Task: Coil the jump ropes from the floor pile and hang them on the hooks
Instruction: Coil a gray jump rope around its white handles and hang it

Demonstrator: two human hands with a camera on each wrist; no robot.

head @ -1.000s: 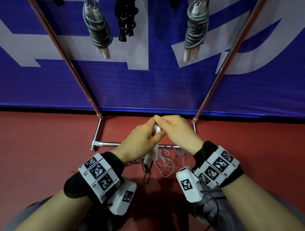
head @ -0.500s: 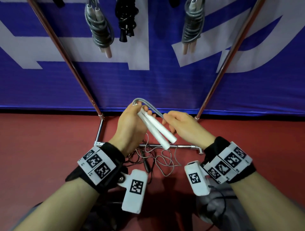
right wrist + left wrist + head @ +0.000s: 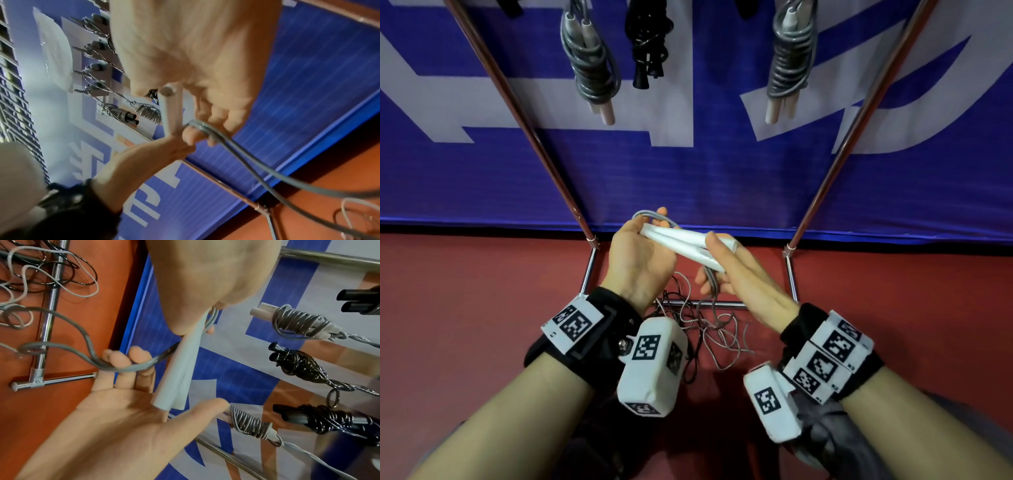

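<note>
Two white jump rope handles lie side by side, nearly level, above the floor pile. My left hand grips them at the cord end, where the grey cord loops out over its fingers. My right hand is at the handles' free ends, thumb on top, its fingers hooked round the grey cord that hangs down to the pile. In the left wrist view the handles point into the right palm. In the right wrist view one handle and the cord show below the hand.
A tangle of grey and black ropes lies on the red floor around the rack's base bar. Coiled ropes hang above: grey, black, grey. Slanted rack poles flank my hands before a blue banner.
Both hands have risen from near the floor with the handles. The handles have tipped from steep to nearly level, and my right hand has hooked the cord below them.
</note>
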